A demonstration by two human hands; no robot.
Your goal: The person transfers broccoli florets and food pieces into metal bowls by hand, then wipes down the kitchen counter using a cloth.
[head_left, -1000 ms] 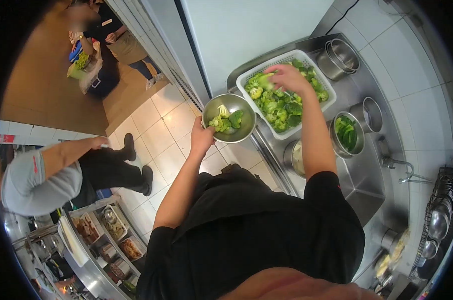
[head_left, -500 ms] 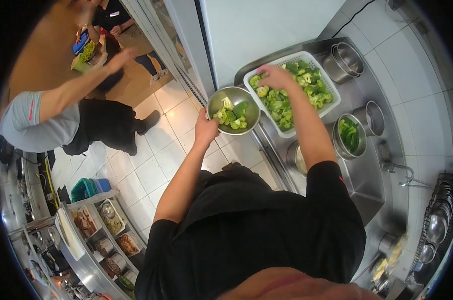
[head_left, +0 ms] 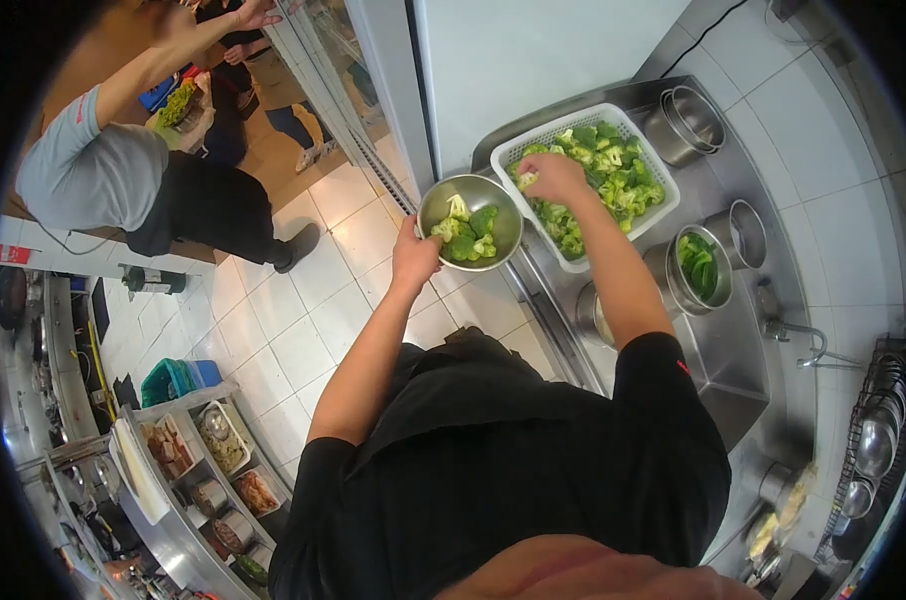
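Note:
My left hand (head_left: 414, 258) grips the near-left rim of a metal bowl (head_left: 514, 226), which it holds out beside the counter. Several broccoli florets (head_left: 462, 248) lie in the bottom of that bowl. Over the left part of a white perforated basket (head_left: 656, 218) is my right hand (head_left: 556, 180), its fingers closed on a pale green broccoli floret (head_left: 527, 181). More broccoli (head_left: 613, 170) fills the basket beneath and around this hand. The palm and some fingertips are hidden from above.
Right of the basket, a metal pot (head_left: 699, 268) holds cut green vegetables, near stacked metal pots (head_left: 685, 125) and a tap (head_left: 813, 345). A co-worker in a grey shirt (head_left: 113, 180) stands at the left. Food containers (head_left: 223, 440) fill a counter at lower left.
My right hand has moved slightly down within the basket and closed on a floret. The bowl has barely shifted. The co-worker's arm has swung up toward the door frame.

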